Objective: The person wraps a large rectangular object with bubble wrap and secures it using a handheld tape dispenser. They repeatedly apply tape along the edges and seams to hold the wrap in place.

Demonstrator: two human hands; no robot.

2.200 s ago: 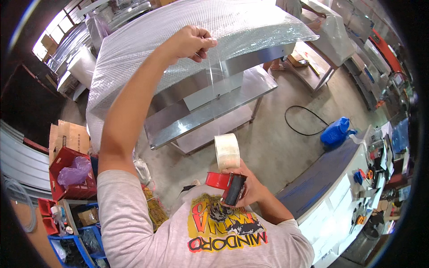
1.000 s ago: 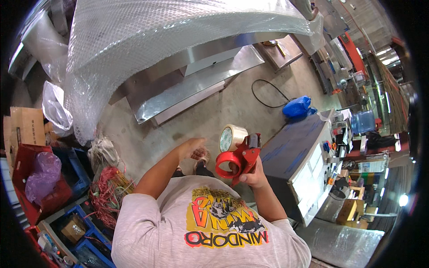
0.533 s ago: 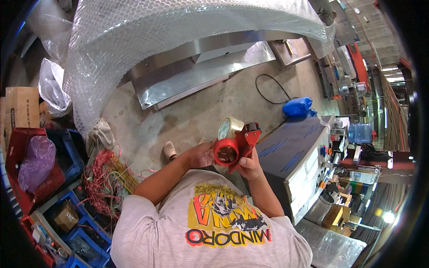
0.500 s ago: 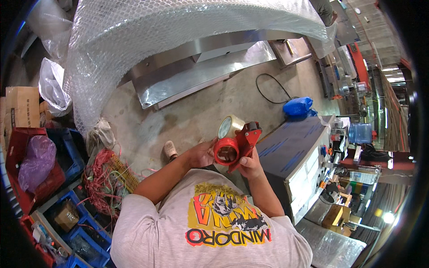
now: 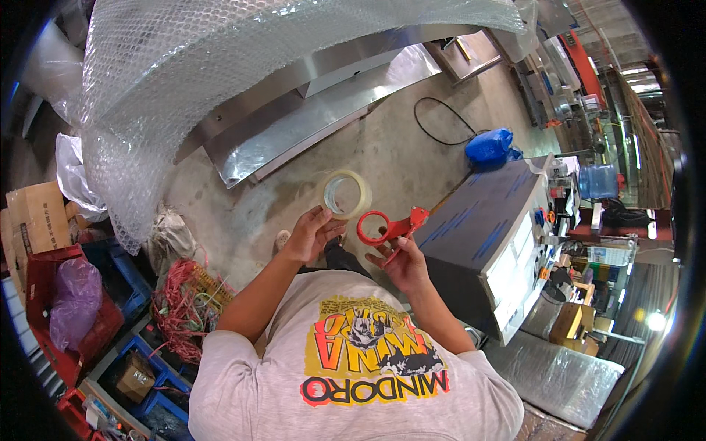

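Observation:
In front of my body, my left hand (image 5: pixel 312 231) grips a roll of clear packing tape (image 5: pixel 365 195) by its lower left rim. The roll is held up with its round opening showing. To its right, my right hand (image 5: pixel 403 266) is closed round the handle of a red tape dispenser (image 5: pixel 398 229). The dispenser's ring faces the roll, and no tape shows on it. A small gap separates roll and dispenser. Beyond both hands, bubble wrap (image 5: pixel 191 95) drapes over a long stainless steel piece (image 5: pixel 323 110).
A dark-sided table (image 5: pixel 478 213) stands close at my right, with a blue bag (image 5: pixel 491 147) beyond it. At my left are red and blue crates (image 5: pixel 110 309), a cardboard box (image 5: pixel 38 220) and tangled pink strapping (image 5: pixel 180 305). A black cable (image 5: pixel 419 117) loops on the floor.
The tape roll and the dispenser, close together before, are now apart. My left hand has shifted left with the roll, and my right hand has turned the dispenser so its ring faces left.

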